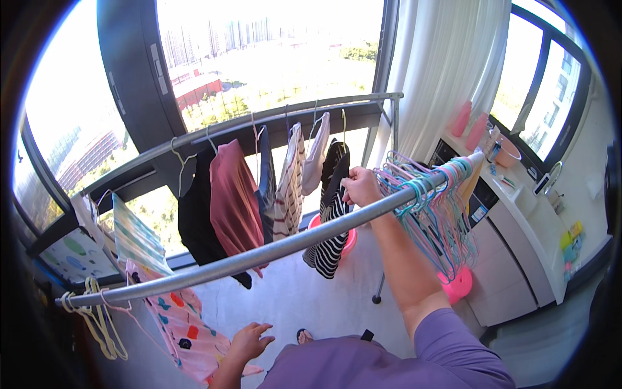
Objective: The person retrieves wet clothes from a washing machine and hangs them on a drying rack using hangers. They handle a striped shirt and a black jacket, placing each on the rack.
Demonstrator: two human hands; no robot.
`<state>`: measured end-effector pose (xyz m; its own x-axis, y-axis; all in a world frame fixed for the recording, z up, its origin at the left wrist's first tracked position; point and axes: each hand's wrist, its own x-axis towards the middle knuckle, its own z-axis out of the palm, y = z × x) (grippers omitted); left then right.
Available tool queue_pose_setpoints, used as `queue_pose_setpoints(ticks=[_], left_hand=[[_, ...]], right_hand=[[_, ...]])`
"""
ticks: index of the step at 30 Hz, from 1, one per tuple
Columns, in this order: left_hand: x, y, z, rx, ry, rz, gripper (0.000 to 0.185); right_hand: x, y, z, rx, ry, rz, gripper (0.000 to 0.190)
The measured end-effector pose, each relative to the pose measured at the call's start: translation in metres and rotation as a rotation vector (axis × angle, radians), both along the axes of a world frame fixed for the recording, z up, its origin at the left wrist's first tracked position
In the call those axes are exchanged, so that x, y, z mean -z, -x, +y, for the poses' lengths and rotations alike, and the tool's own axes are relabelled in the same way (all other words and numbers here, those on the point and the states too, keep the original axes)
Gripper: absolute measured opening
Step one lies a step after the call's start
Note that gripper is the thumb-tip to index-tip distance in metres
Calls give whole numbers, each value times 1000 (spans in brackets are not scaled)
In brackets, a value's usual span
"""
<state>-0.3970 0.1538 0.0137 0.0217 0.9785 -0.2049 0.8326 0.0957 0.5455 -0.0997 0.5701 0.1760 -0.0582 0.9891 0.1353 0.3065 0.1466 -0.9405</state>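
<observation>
My right hand reaches over the front rail of a metal drying rack. Its fingers are closed at the edge of a black-and-white striped garment, which hangs from a yellowish hanger on the rear rail. Low in front of me is my left hand, its fingers apart and holding nothing. Beside it hangs a pink patterned garment. Left of the striped garment are a pale top, a brown-and-white patterned garment, a dusky-pink garment and a black garment.
Many pastel hangers crowd the front rail's right end; several pale-yellow hangers hang at its left. A pink basin sits on the floor behind the striped garment. Cabinets with a sink counter line the right; large windows stand ahead.
</observation>
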Motion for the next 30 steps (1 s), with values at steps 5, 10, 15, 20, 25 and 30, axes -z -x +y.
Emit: queue_pose_setpoints(ticks=[5, 10, 15, 20, 25, 30], left_hand=[[0, 2, -18, 38, 30, 11, 44], [-7, 0, -22, 33, 360, -31, 50], [-7, -2, -16, 58, 400, -1, 51], [22, -17, 1, 154, 454, 38, 50], [52, -61, 40, 384, 389, 151, 50], [62, -141, 98, 484, 437, 289, 47]], right_hand=[[-23, 9, 59, 67, -153, -87, 10], [-11, 19, 127, 298, -334, -276, 13], [0, 20, 137, 434, -367, -388, 19], [18, 28, 114, 505, -305, -378, 33], [65, 46, -31, 258, -604, -11, 34], [172, -22, -236, -507, 86, -163, 49]])
